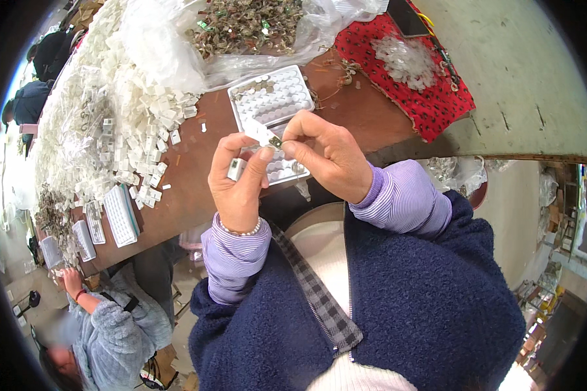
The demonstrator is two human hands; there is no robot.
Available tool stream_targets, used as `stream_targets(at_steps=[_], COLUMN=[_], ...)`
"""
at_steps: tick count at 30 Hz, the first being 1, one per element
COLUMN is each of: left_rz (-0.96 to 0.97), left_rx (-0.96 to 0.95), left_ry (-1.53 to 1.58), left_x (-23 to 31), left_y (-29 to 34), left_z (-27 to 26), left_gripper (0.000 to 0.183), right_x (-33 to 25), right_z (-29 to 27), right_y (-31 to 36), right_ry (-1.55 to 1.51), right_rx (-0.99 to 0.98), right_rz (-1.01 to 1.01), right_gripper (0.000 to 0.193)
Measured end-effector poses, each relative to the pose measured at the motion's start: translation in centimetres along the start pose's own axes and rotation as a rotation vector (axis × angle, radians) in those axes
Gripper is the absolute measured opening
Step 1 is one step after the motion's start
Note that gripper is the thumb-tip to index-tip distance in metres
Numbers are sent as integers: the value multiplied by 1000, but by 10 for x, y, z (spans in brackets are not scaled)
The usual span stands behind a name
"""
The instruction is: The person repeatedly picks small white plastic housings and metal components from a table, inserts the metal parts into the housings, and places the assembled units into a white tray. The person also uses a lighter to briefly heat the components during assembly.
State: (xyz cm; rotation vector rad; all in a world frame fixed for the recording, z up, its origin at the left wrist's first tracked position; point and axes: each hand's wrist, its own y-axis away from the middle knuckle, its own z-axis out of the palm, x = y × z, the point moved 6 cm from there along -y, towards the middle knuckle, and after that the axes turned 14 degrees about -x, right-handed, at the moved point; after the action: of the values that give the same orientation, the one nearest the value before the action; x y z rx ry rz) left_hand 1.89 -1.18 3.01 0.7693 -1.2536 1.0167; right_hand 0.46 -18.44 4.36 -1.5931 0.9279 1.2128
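Note:
My left hand (238, 199) pinches a small white plastic housing (258, 133) between thumb and fingers. A second white housing (237, 169) is tucked lower in the same hand, against the curled fingers. With thumb and forefinger, my right hand (336, 158) grips a small dark metal piece (276, 141) at the housing's right end. How far the piece sits inside cannot be made out. Just beyond my hands lies a white compartment tray (293, 79) with small round parts in some cells. Another white tray (282, 171) shows partly beneath my hands.
A large heap of white housings (137, 111) covers the table's left. Metal parts (248, 26) fill a clear plastic bag (156, 39) at the back. Clear pieces (407, 62) lie on a red cloth (372, 39) at right. A co-worker's hand (73, 281) is at the lower left.

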Motion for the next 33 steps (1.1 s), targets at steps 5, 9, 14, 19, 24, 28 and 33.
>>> stream_targets(at_steps=[5,9,14,19,24,28,33], left_rz=[116,247,93,224,-7,-156,-276], left_rx=[-73,-192,-240,-246,-66,10,45], left_ry=[-295,-563,-475,-773,-480,-104,142], left_x=[13,26,25,35,28,15,-7], left_y=[-6,-9,-12,-5,1,1,-9], left_z=[-10,-11,-9,15,25,27,22], left_gripper=[23,25,25,24,18,24,19], right_x=[-6,-19,-37,-36,-43,-22,-21], right_z=[6,-1,0,-7,-24,-30,-32], right_y=[-6,-11,-10,0,8,14,16], right_ry=[59,236,404,573,675,591,627], right_rx=[-175,-360,-382,-448,-70,1,92], right_rz=[123,125,-75,-45,-371,-211,-269], right_gripper=[7,8,7,11,19,19,15])
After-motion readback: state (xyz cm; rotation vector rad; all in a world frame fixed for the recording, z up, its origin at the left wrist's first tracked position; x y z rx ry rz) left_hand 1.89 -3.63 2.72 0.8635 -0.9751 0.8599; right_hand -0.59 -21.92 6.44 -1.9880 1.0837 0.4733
